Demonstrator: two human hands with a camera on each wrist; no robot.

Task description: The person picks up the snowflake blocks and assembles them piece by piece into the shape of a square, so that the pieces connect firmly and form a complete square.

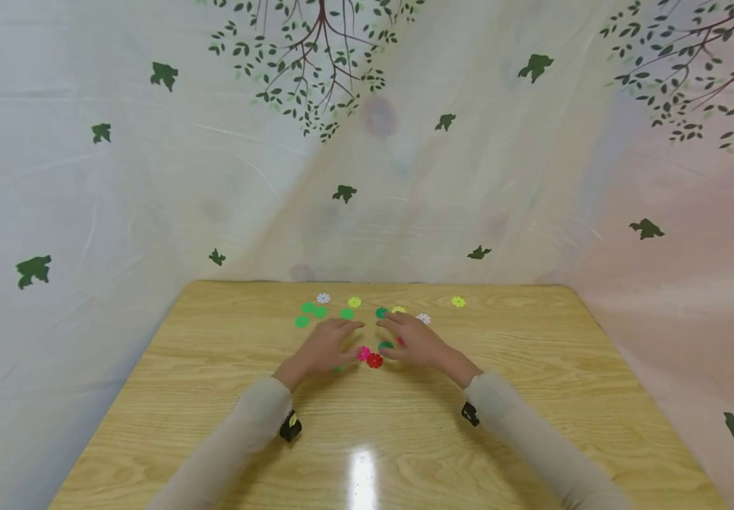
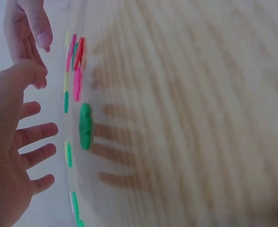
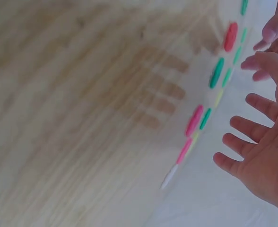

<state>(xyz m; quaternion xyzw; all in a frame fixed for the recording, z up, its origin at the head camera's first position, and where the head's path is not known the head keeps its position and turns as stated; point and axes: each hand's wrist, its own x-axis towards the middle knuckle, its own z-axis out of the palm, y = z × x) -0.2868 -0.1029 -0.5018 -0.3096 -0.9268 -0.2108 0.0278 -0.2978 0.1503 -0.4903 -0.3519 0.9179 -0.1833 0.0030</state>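
My left hand (image 1: 327,346) hovers over the table with its fingers spread and holds nothing. Facing it, my right hand (image 1: 419,343) is raised too, fingers apart and nothing in its grasp. Between and beneath them lie small flat flower-shaped pieces: a red one (image 1: 375,360), a pink one (image 1: 363,353) and a dark green one (image 1: 385,346). In the left wrist view a green piece (image 2: 85,126) lies on the table below the left fingers. The right wrist view shows a pink piece (image 3: 194,120) on the table near the right fingers. Some pieces are partly hidden by the hands.
Beyond the hands, several more pieces lie toward the table's back edge, among them a white one (image 1: 323,298), a light green one (image 1: 302,321) and a yellow one (image 1: 458,302). The wooden table (image 1: 367,425) meets a hanging printed cloth (image 1: 265,212) behind.
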